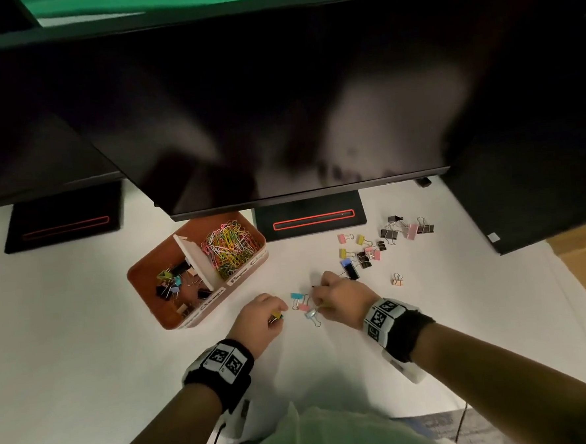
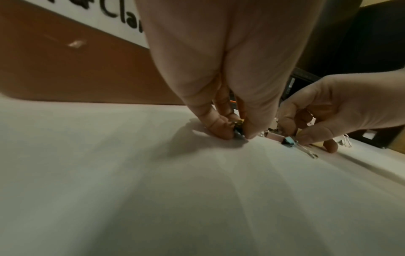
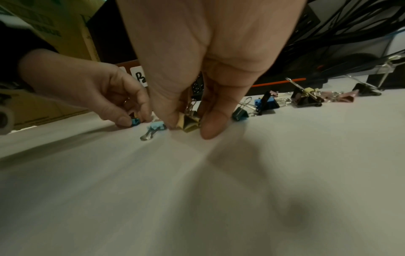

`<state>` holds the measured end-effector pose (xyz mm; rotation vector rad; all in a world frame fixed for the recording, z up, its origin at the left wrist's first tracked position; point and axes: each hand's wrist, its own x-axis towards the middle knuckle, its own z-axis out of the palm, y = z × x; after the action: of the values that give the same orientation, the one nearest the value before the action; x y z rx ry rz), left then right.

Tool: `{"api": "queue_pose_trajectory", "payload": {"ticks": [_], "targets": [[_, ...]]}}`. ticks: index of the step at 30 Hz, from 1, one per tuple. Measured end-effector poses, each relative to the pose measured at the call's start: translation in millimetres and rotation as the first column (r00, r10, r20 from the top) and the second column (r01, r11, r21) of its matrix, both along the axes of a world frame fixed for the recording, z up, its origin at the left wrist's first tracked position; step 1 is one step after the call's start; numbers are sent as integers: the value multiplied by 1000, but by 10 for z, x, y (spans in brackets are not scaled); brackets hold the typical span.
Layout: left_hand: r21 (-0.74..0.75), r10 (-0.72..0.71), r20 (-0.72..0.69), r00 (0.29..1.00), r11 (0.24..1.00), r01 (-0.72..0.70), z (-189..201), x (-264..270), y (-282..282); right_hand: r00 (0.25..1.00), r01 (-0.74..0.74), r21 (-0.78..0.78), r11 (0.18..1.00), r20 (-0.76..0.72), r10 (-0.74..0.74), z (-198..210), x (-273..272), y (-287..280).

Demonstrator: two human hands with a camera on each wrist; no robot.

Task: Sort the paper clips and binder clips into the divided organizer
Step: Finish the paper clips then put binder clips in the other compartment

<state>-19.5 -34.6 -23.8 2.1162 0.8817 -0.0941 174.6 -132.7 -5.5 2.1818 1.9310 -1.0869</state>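
Orange divided organizer [image 1: 144, 282] sits left of centre in the head view, paper clips [image 1: 229, 248] in its upper compartment, binder clips [image 1: 175, 284] in its lower. Left hand [image 1: 261, 318] pinches a small clip [image 1: 276, 316] against the white table [image 1: 86, 337]. Right hand [image 1: 337, 296] pinches a yellow binder clip [image 3: 189, 122]. Loose binder clips [image 1: 372, 248] lie scattered right of centre.

It looked like an office desk: two dark monitors [image 1: 278, 113] on stands [image 1: 310, 215] stood over a white desktop [image 1: 85, 320], with cables [image 3: 350, 34] and a cardboard box [image 1: 585, 255] alongside.
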Motion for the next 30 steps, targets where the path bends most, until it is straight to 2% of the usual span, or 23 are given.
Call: {"api": "queue_pose_trajectory", "payload": {"ticks": [4, 7, 10, 13, 16, 22, 27, 30], "targets": [[5, 32, 35, 999, 999, -32, 46, 54, -11, 1000, 13, 18, 1000, -27, -13, 0, 61, 13], [53, -71, 36, 997, 996, 69, 82, 179, 7, 999, 14, 38, 999, -36, -12, 19, 90, -11], [92, -173, -61, 983, 980, 178, 33, 301, 49, 1000, -4, 80, 997, 17, 3, 50, 104, -49], [101, -194, -119, 974, 973, 206, 3, 335, 75, 998, -7, 102, 995, 56, 2, 52, 108, -70], [94, -177, -100, 979, 978, 187, 10, 337, 70, 998, 9, 107, 994, 53, -15, 46, 109, -66], [77, -42, -87, 995, 996, 49, 13, 286, 104, 1000, 16, 152, 988, -18, -13, 56, 41, -3], [60, 20, -63, 998, 998, -16, 50, 196, 125, 993, -116, 58, 992, 14, 116, 62, -26, 137], [49, 58, -36, 998, 997, -57, 53, 165, 136, 995, -99, 37, 994, 36, 98, 61, -43, 189]]}}
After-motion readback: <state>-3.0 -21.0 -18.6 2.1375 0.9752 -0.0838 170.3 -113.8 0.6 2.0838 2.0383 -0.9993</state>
